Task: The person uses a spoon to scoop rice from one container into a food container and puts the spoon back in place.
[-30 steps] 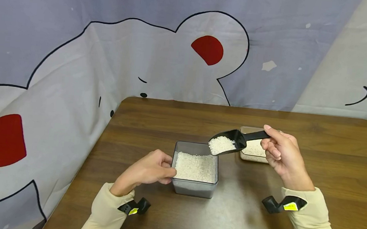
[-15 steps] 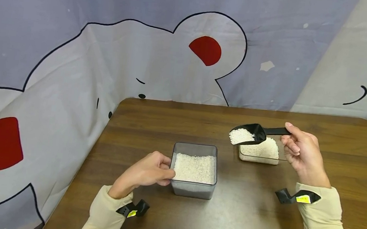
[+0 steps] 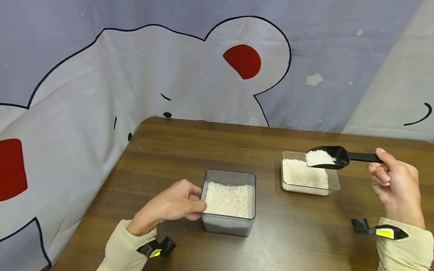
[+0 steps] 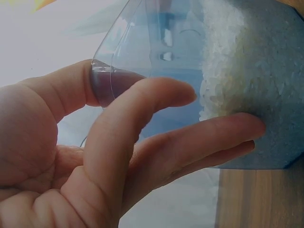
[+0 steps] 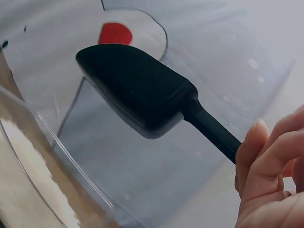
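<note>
My right hand [image 3: 398, 183] pinches the handle of a black scoop [image 3: 342, 158], which bears a small heap of white rice [image 3: 318, 158]. The scoop hangs above the right part of a shallow clear tray [image 3: 335, 184] with rice in it. In the right wrist view the scoop's underside [image 5: 137, 90] faces the camera. My left hand [image 3: 175, 202] grips the left wall of a deep, square, grey see-through container [image 3: 228, 224], which is partly filled with rice. In the left wrist view the thumb hooks over its rim while the fingers [image 4: 199, 137] lie against the outside.
Both vessels stand on a brown wooden table [image 3: 288, 256], the tray farther back and to the right. Behind the table's far edge hangs a printed cloth [image 3: 191, 72]. Each wrist wears a black camera mount [image 3: 378, 229].
My right hand has carried the loaded scoop rightward, from over the deep container's far right corner to over the shallow tray. The left hand keeps its grip on the container.
</note>
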The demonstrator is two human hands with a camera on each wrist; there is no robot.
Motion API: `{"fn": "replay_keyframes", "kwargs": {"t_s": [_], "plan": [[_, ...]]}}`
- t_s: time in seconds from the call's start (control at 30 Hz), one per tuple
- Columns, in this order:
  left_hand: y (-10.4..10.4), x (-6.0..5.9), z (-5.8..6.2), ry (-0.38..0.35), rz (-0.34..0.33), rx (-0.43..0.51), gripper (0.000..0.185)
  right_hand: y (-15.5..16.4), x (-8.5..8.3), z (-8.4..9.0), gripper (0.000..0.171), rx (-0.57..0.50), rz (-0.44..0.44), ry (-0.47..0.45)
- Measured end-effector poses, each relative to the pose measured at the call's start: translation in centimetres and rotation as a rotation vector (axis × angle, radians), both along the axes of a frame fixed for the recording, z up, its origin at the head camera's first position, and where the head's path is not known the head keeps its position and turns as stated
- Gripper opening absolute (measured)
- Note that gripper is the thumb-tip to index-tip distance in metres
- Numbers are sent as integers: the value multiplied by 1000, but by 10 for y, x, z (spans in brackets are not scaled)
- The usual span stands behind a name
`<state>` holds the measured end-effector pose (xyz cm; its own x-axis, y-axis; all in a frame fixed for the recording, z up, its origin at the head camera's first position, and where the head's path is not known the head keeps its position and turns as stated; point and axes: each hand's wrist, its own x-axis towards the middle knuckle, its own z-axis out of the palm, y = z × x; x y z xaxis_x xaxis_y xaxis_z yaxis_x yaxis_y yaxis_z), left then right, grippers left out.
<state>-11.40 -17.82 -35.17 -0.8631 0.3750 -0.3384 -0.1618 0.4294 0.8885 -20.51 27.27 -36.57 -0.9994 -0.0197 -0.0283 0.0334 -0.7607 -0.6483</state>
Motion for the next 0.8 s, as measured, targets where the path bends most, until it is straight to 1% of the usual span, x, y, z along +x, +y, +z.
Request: {"fn": "replay_keyframes", "kwargs": {"t_s": [0.2,0.4,0.47,0.63,0.7,0.8], "plan": [[0,0,-1,5,-3,-2,27,12,2,-1,32,160,-105,-23],[-1,-1,-2,12,-6,-6,25,12,1,-1,24,343,-190,-47],[-1,-1,-2,6,-5,0,25,10,1,-2,22,396,-217,-40],[-1,-1,-2,5,-4,0,26,6,1,-1,20,464,-299,2],[-1,-1,-2,6,-2,-6,26,3,2,0,21,511,-335,10],[-1,-1,-2,7,-3,-9,26,0,4,3,26,627,-390,17]]}}
